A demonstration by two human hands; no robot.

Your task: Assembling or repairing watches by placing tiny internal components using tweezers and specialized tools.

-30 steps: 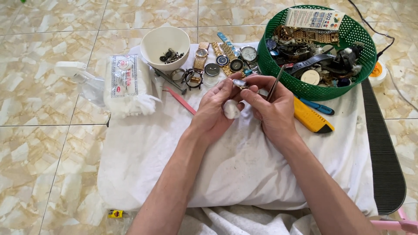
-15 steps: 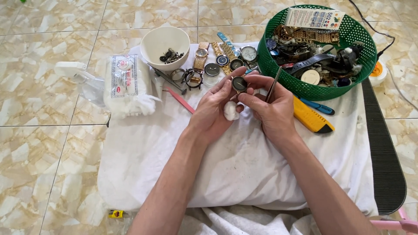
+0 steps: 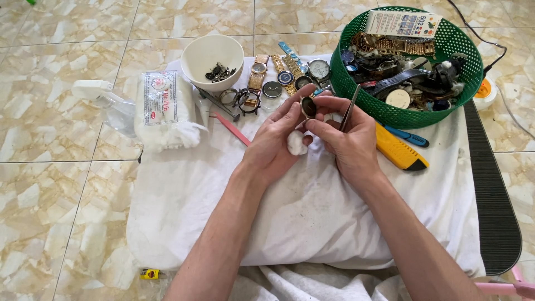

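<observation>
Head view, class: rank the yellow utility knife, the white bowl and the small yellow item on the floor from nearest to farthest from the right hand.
1. Yellow utility knife, just right of the right hand.
2. White bowl, upper left on the cloth.
3. Small yellow item, on the floor tiles at the lower left.

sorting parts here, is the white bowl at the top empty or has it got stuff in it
Not empty. The white bowl stands upright on the white cloth and holds a small heap of dark parts at its bottom; most of it is bare.
</observation>
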